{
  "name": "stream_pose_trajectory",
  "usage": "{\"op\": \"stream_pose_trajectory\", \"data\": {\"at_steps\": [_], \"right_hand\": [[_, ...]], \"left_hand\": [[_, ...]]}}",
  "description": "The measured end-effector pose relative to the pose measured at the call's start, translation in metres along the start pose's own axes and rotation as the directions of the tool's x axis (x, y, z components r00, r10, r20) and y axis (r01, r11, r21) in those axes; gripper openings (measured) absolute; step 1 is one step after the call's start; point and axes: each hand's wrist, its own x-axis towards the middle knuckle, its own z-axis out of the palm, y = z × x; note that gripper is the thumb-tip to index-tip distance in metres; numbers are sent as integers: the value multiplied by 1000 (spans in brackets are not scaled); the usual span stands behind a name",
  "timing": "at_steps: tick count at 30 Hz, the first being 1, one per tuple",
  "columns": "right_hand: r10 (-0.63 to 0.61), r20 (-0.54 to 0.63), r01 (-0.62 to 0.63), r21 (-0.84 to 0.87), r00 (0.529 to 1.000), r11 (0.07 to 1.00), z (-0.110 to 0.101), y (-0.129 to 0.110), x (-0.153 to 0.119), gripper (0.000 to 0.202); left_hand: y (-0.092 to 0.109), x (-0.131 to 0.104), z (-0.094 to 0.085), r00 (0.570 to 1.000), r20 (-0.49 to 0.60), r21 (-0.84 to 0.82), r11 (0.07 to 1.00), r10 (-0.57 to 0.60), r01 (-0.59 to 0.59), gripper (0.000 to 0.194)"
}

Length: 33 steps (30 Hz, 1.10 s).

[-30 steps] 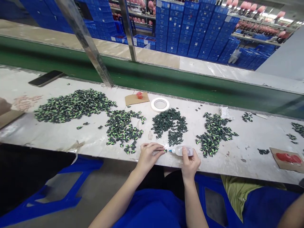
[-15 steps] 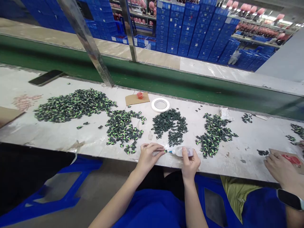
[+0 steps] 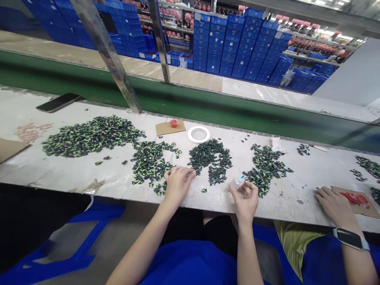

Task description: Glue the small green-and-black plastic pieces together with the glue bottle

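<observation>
My left hand (image 3: 178, 185) rests low over the table, thumb and fingertips close together at the left edge of a heap of small dark rod-like pieces (image 3: 204, 153). Whatever is between those fingertips is too small to make out. My right hand (image 3: 247, 201) grips a small translucent squeeze bottle (image 3: 237, 182), whose blue nozzle tip points up and away. One black-and-green piece (image 3: 204, 190) lies alone on the tabletop between my hands. Left of my left hand spreads a pile of black-and-green pieces (image 3: 148, 160); another such pile (image 3: 265, 166) lies beyond my right hand.
A white tape roll (image 3: 198, 135) and cardboard with a red cup (image 3: 173, 123) lie farther back. A large pile (image 3: 95, 136) and a phone (image 3: 58, 103) are at left. Another person's hand (image 3: 335, 204) is at right. A green ledge (image 3: 190, 101) runs behind the table.
My hands have moved apart. The black-and-green piece from my left fingers now lies on the table. My left hand went to the rod heap; the bottle moved right and tipped nozzle-up.
</observation>
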Motion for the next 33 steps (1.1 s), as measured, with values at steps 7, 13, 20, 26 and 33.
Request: {"op": "stream_pose_trajectory", "data": {"at_steps": [7,13,20,26,33], "right_hand": [[-26,35,28,-47,999,998,3,8,-2,55],[-419,-114,386,-231,901,893,-2,-8,-25,60],[-106,269,87,82,957,993,23,-18,-59,25],[96,287,-146,159,953,976,29,-17,-57,22],[90,310,-93,-5,946,996,22,-10,-52,26]], "left_hand": [[0,7,8,998,47,51,998,-30,28,10],[-1,0,7,999,46,-101,995,-16,20,9],[21,-21,15,973,165,-585,810,160,-34,14],[13,-30,18,973,156,-474,877,170,-77,14],[3,-37,22,981,159,-76,992,109,-98,11]]}}
